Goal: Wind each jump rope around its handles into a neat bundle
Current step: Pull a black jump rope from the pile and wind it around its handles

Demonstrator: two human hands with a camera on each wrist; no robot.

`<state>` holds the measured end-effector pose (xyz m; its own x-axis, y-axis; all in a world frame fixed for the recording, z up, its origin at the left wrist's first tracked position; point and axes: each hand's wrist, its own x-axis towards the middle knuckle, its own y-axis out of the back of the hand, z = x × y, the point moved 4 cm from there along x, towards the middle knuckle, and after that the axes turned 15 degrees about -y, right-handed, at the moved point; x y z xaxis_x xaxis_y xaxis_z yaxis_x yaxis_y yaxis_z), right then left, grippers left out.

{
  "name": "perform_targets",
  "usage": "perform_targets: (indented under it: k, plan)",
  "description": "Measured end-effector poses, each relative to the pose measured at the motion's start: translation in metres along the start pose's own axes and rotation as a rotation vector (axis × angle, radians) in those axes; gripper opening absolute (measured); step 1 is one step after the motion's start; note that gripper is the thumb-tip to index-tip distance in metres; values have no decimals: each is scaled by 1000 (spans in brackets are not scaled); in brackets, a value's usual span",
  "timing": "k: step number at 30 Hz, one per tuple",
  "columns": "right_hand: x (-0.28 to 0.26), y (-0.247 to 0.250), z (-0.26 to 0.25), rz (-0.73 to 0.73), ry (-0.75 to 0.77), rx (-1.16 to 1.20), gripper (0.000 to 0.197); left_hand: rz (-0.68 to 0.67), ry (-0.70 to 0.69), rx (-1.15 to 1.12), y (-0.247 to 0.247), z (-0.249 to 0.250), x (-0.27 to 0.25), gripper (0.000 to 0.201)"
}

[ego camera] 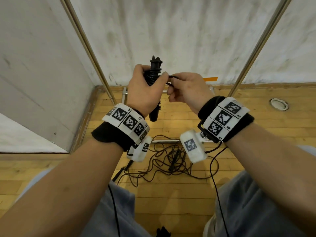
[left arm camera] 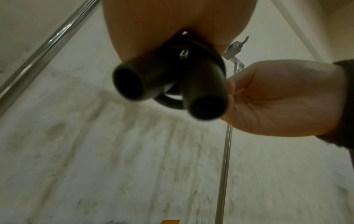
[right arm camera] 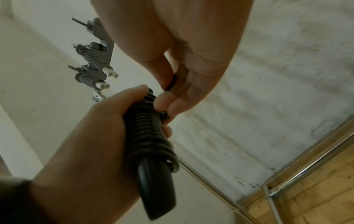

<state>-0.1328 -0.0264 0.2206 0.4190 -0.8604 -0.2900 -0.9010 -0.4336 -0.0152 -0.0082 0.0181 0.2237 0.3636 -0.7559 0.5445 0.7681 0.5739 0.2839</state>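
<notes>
Your left hand [ego camera: 143, 90] gripped both black handles [left arm camera: 168, 84] upright, rope coils [right arm camera: 151, 130] wound tight around them under your fingers. Your right hand [ego camera: 185, 90], just beside it, pinched the short rope tail [ego camera: 172, 76]. Risk: if that pinch slackened before tucking, the top coils would likely spring loose. A second rope [ego camera: 171, 161] lay tangled below your wrists.

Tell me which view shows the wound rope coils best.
Right wrist: the coils fill the centre, each turn distinct around the handles. Head view shows them small, mostly behind the left hand. Left wrist view shows mainly the handle ends.
</notes>
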Motion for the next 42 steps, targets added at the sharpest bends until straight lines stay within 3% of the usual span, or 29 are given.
perform_targets:
  k: [8, 11, 15, 21, 26, 31, 35, 42]
  plan:
    - [1, 21, -1, 185, 87, -111, 25, -37, 6, -8, -4, -2, -1, 12]
    - [-3, 21, -2, 175, 127, -145, 23, -105, 50, -50, -6, -6, -4, 10]
    - [-10, 15, -10, 143, 188, -95, 17, -165, 21, -88, -4, -1, -5, 17]
    - [-22, 3, -31, 180, 262, -58, 19, -88, -53, -156, 3, 22, 0, 29]
    - [-31, -2, -69, 193, 342, -52, 20, -23, -110, -91, 20, 51, 11, 22]
    - [-47, -9, -124, 188, 462, -96, 19, -37, -125, -68, 41, 100, 40, 38]
    - [-59, -15, -166, 163, 511, -89, 19, -89, -98, -62, 59, 140, 72, 25]
    - [-80, -20, -227, 132, 600, -57, 33, -162, 25, -134, 84, 188, 120, 27]
